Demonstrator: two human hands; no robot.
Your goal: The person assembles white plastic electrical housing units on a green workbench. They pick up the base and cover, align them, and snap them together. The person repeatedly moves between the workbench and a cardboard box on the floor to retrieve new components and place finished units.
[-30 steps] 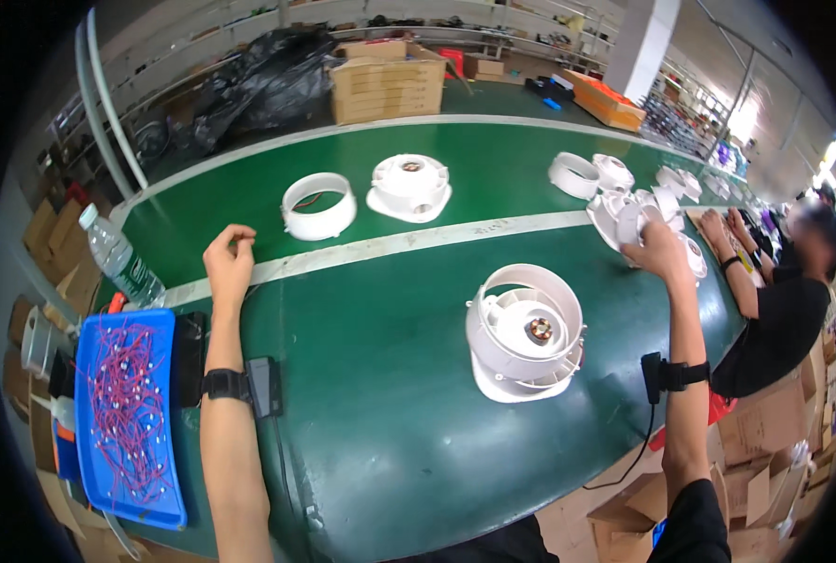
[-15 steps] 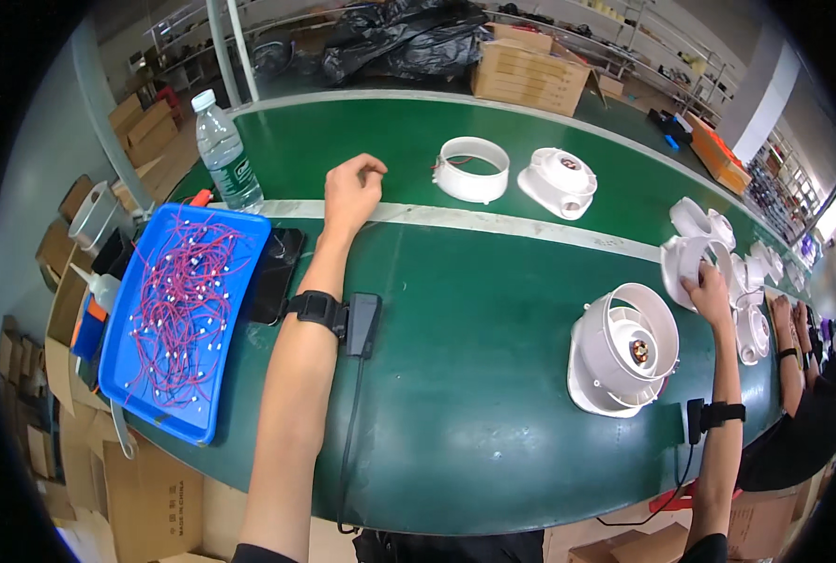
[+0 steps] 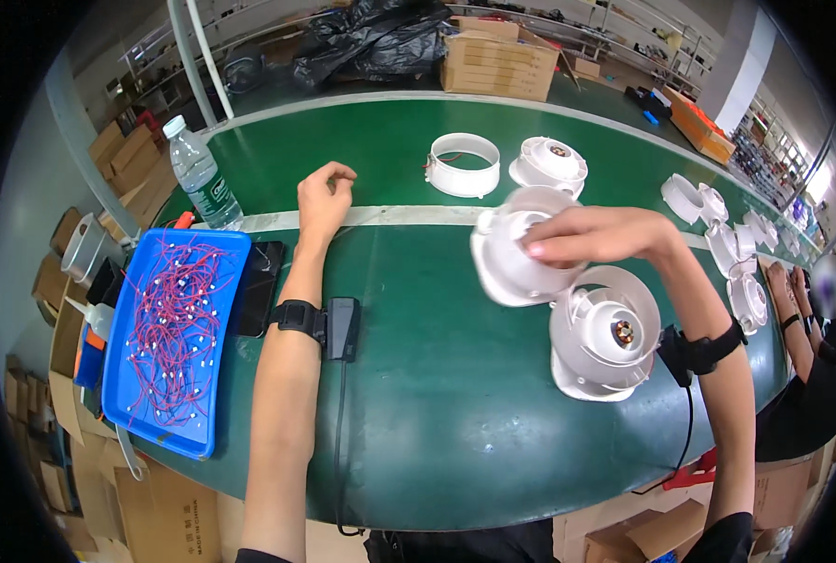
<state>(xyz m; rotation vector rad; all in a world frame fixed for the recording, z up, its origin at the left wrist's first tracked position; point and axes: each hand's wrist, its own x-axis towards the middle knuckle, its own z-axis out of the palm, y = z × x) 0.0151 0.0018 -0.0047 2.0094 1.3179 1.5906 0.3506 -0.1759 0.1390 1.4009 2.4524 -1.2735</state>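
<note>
My right hand (image 3: 607,235) grips a white plastic fan housing (image 3: 504,255) from above, with its fingers reaching into the round opening; the motion blurs it a little. Just in front of it stands another white fan housing (image 3: 579,349), with a ring on top and a copper-wound motor inside. My left hand (image 3: 324,208) rests near the pale strip across the green table, fingers loosely curled and nothing visible in them. Farther back are a white plastic ring (image 3: 465,181) with a red wire and a white motor base (image 3: 547,172).
A blue tray (image 3: 206,441) of red wires with white connectors lies at left, beside a black phone (image 3: 259,291) and a water bottle (image 3: 204,178). More white housings (image 3: 721,249) line the right side, near a co-worker's arms (image 3: 793,324). Cables hang from both my wrist straps.
My right hand has brought a white housing leftward from the group at right, to behind the standing one. My left hand stays curled in much the same place; the view has shifted slightly.
</note>
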